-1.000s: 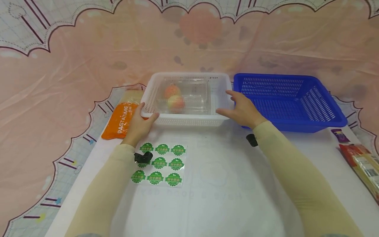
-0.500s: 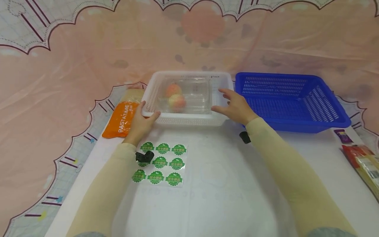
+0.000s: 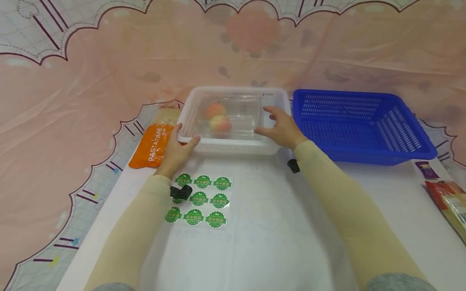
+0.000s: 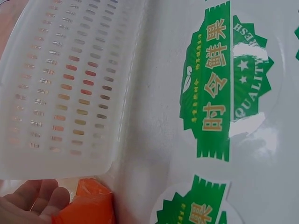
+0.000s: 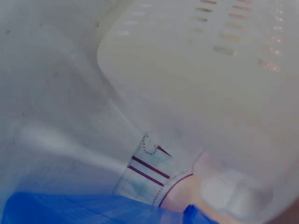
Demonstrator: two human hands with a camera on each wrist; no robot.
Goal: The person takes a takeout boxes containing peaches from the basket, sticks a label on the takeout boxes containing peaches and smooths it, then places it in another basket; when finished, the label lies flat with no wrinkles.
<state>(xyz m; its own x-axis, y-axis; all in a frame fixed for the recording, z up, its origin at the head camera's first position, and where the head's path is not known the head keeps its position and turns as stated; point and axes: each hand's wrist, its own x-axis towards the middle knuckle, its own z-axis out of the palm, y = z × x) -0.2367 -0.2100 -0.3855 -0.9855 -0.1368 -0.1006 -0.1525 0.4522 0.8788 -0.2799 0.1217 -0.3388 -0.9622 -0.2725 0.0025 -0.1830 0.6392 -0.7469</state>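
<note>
Blue basket (image 3: pixel 364 125) just right of the right hand, on white desk (image 3: pixel 276 226). Orange pasta pkt (image 3: pixel 153 144) beside left hand. Green sticker sheet (image 3: pixel 200 200) under left forearm. Red pkt (image 3: pixel 449 202) far right edge.

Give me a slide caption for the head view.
Left hand grips white basket corner; right hand reaches over clear fruit box.
</note>
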